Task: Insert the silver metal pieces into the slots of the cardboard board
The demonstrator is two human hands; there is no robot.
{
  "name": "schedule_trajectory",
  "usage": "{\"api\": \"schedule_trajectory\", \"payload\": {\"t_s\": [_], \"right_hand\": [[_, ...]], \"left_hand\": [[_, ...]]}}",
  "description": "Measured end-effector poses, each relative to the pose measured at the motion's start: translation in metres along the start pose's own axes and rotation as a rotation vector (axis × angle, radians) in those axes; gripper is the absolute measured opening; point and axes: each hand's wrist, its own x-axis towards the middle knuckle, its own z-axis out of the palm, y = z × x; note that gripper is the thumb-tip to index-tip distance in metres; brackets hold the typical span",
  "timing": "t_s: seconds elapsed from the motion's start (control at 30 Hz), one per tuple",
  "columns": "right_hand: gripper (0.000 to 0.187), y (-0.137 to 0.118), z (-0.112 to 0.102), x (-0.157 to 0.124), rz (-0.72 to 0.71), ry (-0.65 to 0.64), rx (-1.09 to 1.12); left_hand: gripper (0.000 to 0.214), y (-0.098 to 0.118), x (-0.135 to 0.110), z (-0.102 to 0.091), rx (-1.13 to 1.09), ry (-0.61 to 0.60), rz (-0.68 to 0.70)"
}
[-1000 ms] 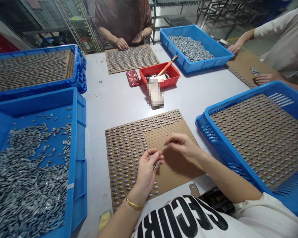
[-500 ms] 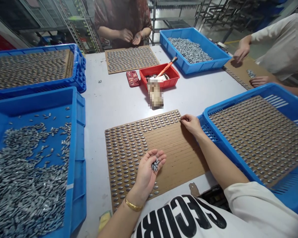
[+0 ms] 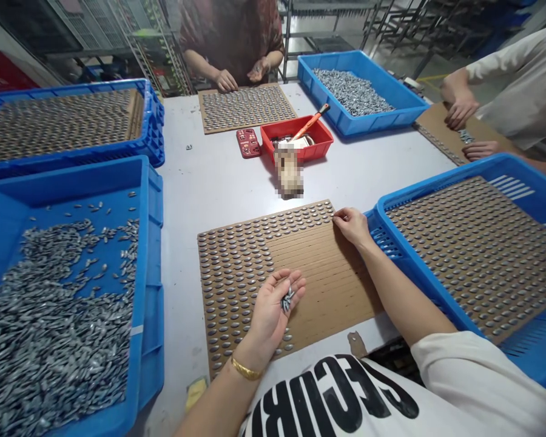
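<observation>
My left hand (image 3: 269, 306) is cupped palm up over the cardboard sheet (image 3: 327, 285), holding several small grey spindle-shaped metal pieces (image 3: 287, 298). With fingers pinched, my right hand (image 3: 353, 227) is at the sheet's far right corner, at the end of a row. Whatever its fingertips hold is hidden. Similar pieces sit in rows across the sheet's left side and far edge. Bare ridged cardboard shows over the middle and right.
Loose pieces fill a blue bin (image 3: 151, 285) at left. A blue crate (image 3: 384, 237) at right holds a filled sheet. Beyond are a red tray (image 3: 321, 149) with an orange-handled tool, a red plate (image 3: 248, 143), and another blue bin (image 3: 346, 130). Two people work at other sheets.
My hands stay in nearly the same places, with the view shifted slightly. The far person's hand has lowered to their sheet; the right person's hand has moved toward their pile.
</observation>
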Motion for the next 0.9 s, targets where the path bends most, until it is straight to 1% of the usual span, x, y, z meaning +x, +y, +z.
{"api": "schedule_trajectory", "payload": {"t_s": [0.07, 0.13, 0.23, 0.3, 0.33, 0.4, 0.43, 0.47, 0.5, 0.57, 0.63, 0.73, 0.83, 0.9], "right_hand": [[0.018, -0.005, -0.003, -0.004, -0.007, 0.002, 0.025], [0.023, -0.012, -0.009, -0.013, -0.019, 0.008, 0.06], [0.027, -0.022, -0.026, -0.041, -0.051, 0.01, 0.121], [0.027, -0.026, -0.042, -0.065, -0.082, -0.004, 0.171], [0.026, -0.026, -0.05, -0.078, -0.094, -0.01, 0.197], [0.024, -0.026, -0.067, -0.104, -0.099, -0.015, 0.243], [0.024, -0.026, -0.074, -0.116, -0.09, -0.015, 0.259], [0.023, -0.025, -0.08, -0.127, -0.081, -0.017, 0.274], [0.023, -0.024, -0.086, -0.137, -0.074, -0.021, 0.288], [0.022, -0.02, -0.093, -0.154, -0.079, -0.027, 0.309], [0.021, -0.016, -0.098, -0.17, -0.104, -0.024, 0.321], [0.018, -0.006, -0.105, -0.194, -0.141, 0.011, 0.309], [0.016, 0.004, -0.116, -0.218, -0.15, 0.072, 0.27], [0.015, 0.009, -0.126, -0.231, -0.151, 0.127, 0.227]], "left_hand": [[0.025, -0.002, 0.001, -0.002, 0.004, -0.004, 0.018], [0.023, -0.003, 0.001, -0.004, 0.011, 0.013, 0.018], [0.016, 0.004, -0.002, -0.006, -0.033, 0.023, -0.04], [0.013, 0.017, -0.008, -0.005, -0.108, -0.029, -0.07], [0.016, 0.024, -0.012, -0.004, -0.145, -0.066, -0.055], [0.02, 0.037, -0.02, -0.001, -0.188, -0.107, 0.063], [0.022, 0.04, -0.023, 0.0, -0.201, -0.09, 0.143], [0.022, 0.039, -0.027, 0.0, -0.209, -0.05, 0.194], [0.022, 0.036, -0.03, 0.0, -0.209, -0.011, 0.196], [0.023, 0.021, -0.036, -0.001, -0.194, 0.03, 0.12], [0.023, 0.004, -0.044, -0.003, -0.181, -0.011, 0.069], [0.018, -0.014, -0.062, -0.004, -0.135, -0.093, 0.111], [0.008, -0.018, -0.079, -0.006, -0.062, -0.085, 0.148], [0.012, -0.016, -0.088, -0.01, -0.041, -0.053, 0.168]]}}
